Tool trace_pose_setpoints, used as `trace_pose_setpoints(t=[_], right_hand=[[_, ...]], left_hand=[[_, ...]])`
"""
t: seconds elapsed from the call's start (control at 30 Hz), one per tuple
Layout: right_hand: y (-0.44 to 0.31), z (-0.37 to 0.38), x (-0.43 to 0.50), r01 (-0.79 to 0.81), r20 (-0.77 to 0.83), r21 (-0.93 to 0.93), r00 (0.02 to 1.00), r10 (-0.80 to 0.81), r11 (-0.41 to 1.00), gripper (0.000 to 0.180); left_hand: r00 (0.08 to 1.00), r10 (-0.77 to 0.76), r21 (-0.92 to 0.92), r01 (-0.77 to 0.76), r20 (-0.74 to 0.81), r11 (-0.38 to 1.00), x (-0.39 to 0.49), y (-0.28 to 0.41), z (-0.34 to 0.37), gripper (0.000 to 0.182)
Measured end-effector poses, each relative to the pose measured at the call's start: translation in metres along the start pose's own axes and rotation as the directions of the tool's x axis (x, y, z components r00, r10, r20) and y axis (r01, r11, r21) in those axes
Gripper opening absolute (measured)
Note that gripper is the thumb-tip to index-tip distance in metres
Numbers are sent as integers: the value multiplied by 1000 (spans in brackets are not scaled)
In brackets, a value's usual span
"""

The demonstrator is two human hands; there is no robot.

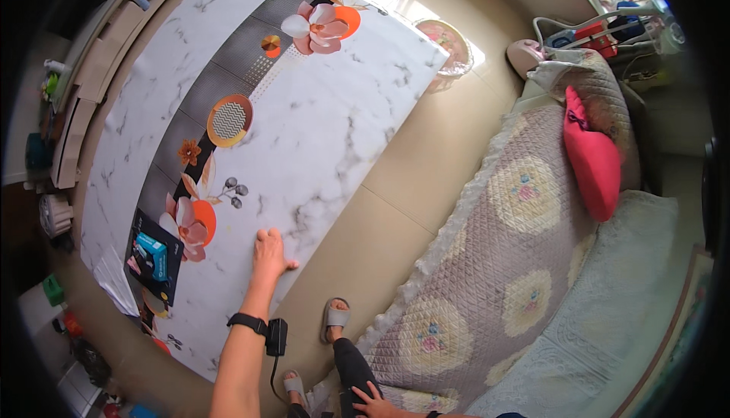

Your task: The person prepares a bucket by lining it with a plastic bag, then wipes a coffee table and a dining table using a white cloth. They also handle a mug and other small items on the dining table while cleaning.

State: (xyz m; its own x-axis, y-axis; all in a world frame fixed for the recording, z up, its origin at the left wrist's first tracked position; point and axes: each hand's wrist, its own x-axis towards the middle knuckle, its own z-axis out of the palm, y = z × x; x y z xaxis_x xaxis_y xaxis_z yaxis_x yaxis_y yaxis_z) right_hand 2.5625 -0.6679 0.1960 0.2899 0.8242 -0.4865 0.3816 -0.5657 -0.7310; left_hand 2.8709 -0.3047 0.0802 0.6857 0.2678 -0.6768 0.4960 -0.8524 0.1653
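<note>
My left hand point(272, 251) rests on the white marble-patterned tablecloth point(319, 150) near the table's long edge. Its thumb sticks out to the right, the other fingers look bent and foreshortened, and nothing shows in it. A black strap point(248, 322) circles that forearm, with a black box point(276, 336) and cable beside it. Fingers spread, my right hand point(373, 402) lies on my dark-trousered leg point(355, 364). To the left of my left hand, a blue box point(151, 255) sits on a black flat package point(173, 287) that bears writing.
A sofa with a quilted floral cover point(456, 270) stands to the right, holding a red cushion point(596, 173). Past the table's far corner is a round pink container point(447, 44). A low cabinet point(94, 70) runs along the left. Clear plastic point(114, 281) lies at the table's left edge.
</note>
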Motion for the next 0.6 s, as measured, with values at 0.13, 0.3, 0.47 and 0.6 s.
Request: trace_pose_setpoints(t=[0.13, 0.3, 0.47, 0.6], right_hand=[[2, 49, 8, -235, 459, 28, 866, 196, 972, 49], [10, 119, -10, -213, 346, -33, 914, 211, 977, 51], [14, 158, -10, -3, 314, -73, 949, 26, 997, 48], [13, 167, -9, 42, 450, -170, 892, 39, 984, 49]], left_hand=[[994, 42, -50, -47, -100, 998, -3, -11, 14, 76], [959, 285, -357, -263, 10, 896, -57, -23, 68, 64], [801, 598, -590, -476, 15, 652, -222, -110, 130, 46], [878, 408, -605, -188, 249, 774, -373, -289, 135, 28]])
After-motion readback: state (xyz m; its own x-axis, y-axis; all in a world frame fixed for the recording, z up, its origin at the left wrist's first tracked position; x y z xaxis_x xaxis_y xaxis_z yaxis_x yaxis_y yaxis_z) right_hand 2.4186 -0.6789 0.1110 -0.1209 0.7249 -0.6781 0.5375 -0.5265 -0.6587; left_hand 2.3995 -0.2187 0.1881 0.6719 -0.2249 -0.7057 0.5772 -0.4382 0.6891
